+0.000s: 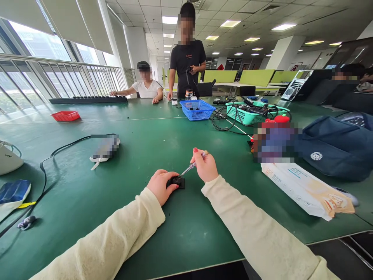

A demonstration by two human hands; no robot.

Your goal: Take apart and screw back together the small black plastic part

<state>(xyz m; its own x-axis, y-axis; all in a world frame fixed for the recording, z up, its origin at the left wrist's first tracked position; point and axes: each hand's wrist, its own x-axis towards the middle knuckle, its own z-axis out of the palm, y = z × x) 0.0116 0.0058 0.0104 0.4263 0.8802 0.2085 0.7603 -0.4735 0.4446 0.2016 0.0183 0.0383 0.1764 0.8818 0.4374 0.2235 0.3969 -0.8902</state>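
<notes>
A small black part (178, 181) lies on the green table (186, 229) in front of me. My left hand (162, 186) grips it from its left side, with thumb and fingers around its edges. A screwdriver with a clear handle (192, 167) is pinched in my right hand (206, 166), and it slants down to the left. The screwdriver's tip is at the upper side of the black part; whether it touches a screw is too small to tell.
A phone (105, 148) with a black cable lies at left, near a red tray (65, 116). Blue (197, 110) and green (247, 113) baskets stand farther back. At right are a white package (303, 188) and a navy bag (338, 147). Two people are across the table.
</notes>
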